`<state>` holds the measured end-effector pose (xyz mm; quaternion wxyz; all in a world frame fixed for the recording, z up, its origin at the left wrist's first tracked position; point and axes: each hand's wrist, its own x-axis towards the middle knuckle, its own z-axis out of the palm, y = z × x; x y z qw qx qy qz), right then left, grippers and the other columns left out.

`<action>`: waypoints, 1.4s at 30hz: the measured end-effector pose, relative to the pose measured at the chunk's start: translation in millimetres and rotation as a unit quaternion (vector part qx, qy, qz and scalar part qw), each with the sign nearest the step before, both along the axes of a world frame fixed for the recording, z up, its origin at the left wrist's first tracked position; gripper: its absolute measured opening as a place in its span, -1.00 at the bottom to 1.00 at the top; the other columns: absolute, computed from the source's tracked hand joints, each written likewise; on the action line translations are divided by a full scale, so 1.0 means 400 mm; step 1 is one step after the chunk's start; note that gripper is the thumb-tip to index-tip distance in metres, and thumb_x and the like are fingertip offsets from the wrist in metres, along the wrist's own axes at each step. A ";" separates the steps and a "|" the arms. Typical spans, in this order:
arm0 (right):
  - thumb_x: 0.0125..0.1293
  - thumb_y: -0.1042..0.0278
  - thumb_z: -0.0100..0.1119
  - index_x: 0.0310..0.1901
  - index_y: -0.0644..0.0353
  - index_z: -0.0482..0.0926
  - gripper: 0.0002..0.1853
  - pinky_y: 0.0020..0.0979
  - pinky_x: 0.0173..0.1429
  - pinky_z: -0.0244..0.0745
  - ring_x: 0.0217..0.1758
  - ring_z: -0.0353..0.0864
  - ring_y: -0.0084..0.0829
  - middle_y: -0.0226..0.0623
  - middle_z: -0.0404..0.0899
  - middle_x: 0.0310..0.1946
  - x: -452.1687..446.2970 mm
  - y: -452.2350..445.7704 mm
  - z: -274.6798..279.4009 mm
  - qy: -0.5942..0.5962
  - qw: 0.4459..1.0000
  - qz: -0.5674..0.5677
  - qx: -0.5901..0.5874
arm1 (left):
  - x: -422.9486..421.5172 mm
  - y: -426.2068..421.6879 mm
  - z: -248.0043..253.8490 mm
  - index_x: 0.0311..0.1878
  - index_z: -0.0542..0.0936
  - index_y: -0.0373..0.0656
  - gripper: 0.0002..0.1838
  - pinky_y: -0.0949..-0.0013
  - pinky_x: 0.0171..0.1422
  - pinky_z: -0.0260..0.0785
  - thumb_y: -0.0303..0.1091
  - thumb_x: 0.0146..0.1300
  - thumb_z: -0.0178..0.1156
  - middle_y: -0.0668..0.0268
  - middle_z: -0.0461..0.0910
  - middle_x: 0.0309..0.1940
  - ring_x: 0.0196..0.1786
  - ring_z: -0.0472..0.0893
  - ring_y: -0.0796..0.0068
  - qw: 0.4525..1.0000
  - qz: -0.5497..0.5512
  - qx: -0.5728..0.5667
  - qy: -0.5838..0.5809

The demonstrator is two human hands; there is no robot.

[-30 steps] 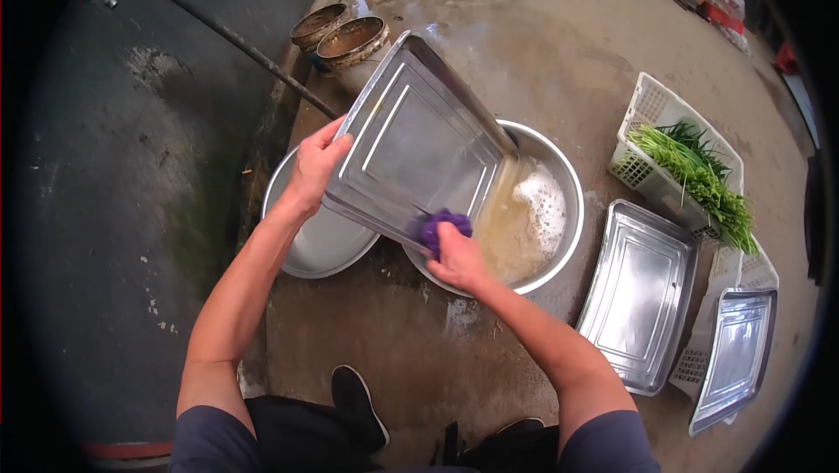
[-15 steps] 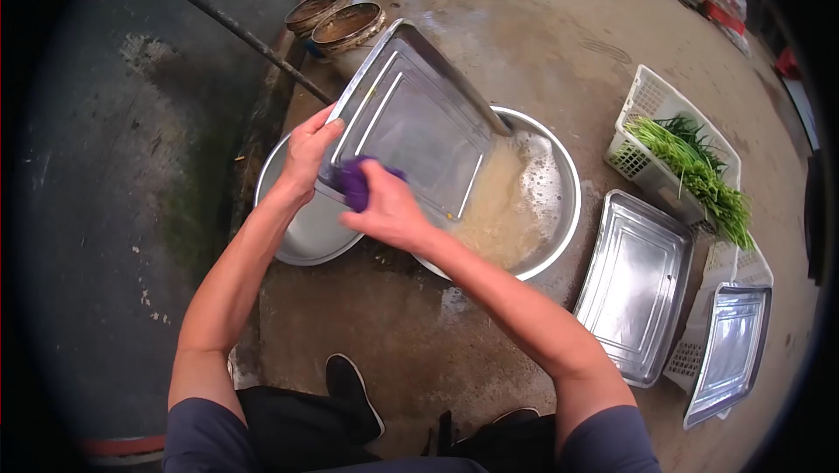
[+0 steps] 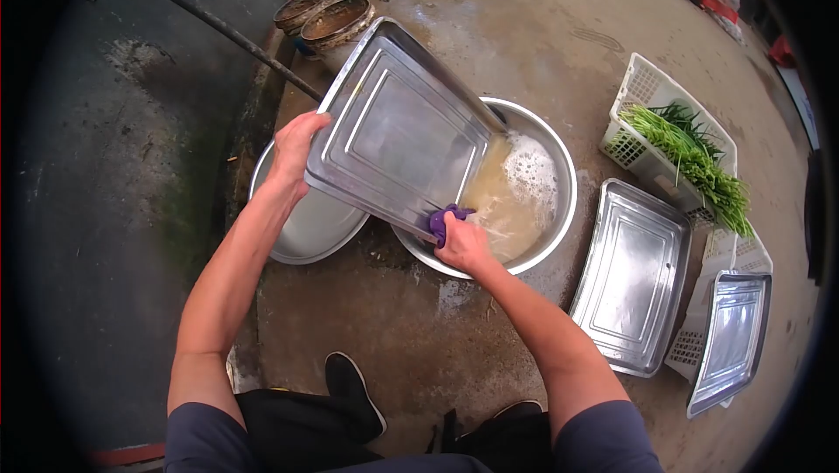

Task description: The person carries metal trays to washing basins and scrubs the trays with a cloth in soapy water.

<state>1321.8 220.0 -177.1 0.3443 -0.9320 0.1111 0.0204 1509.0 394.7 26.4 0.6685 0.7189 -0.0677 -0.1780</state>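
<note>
One tray (image 3: 411, 119) over foamy basin (image 3: 570, 198), crate (image 3: 623, 147) of greens (image 3: 686, 154)

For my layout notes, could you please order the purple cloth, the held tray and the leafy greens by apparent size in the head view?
Largest: held tray
Next: leafy greens
Smallest: purple cloth, partly hidden

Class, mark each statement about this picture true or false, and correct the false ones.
1. The left hand grips a rectangular silver metal tray. True.
2. The right hand holds a yellow sponge. False: the right hand holds a crumpled purple cloth.
3. White foam floats in the round silver metal basin. True.
4. Leafy green vegetables lie in that basin. False: the vegetables lie in a white plastic basket.
</note>
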 end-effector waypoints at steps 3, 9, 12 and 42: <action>0.00 0.25 0.23 -0.15 0.24 0.38 -0.60 -0.01 -0.12 0.49 -0.22 0.62 0.08 0.06 0.61 -0.39 0.003 0.009 0.002 0.007 1.000 -0.014 -0.003 | -0.043 -0.009 0.018 0.34 0.29 -0.23 -0.26 0.24 0.10 0.44 0.06 0.23 0.20 0.16 0.52 0.11 0.05 0.57 0.35 0.977 0.099 -0.156 0.111; -0.05 0.18 0.26 -0.19 0.24 0.44 -0.58 -0.01 -0.11 0.47 -0.20 0.59 0.12 0.08 0.60 -0.37 0.047 0.048 0.132 -0.065 0.991 -0.076 0.095 | -0.202 -0.025 -0.207 0.39 0.20 -0.02 -0.04 0.04 0.29 0.25 0.44 0.09 0.17 0.30 0.32 0.31 0.30 0.36 0.29 0.970 -0.175 -0.079 0.146; -0.04 0.21 0.23 -0.16 0.28 0.44 -0.57 0.01 -0.11 0.49 -0.24 0.61 0.14 0.10 0.62 -0.37 0.109 0.092 0.195 -0.134 0.977 -0.090 0.137 | -0.264 -0.071 -0.274 0.32 0.28 -0.03 -0.14 0.05 0.25 0.29 0.35 0.11 0.23 0.32 0.39 0.25 0.26 0.40 0.30 0.951 -0.168 -0.063 0.252; -0.14 0.30 0.11 -0.32 0.16 0.65 -0.70 -0.10 -0.06 0.53 -0.18 0.65 -0.03 -0.03 0.66 -0.34 0.051 -0.065 0.009 0.026 1.000 0.002 0.015 | -0.159 0.046 -0.314 0.33 0.27 -0.32 -0.16 0.20 0.29 0.37 0.24 0.28 0.13 0.13 0.45 0.22 0.24 0.47 0.31 0.973 -0.058 0.012 0.225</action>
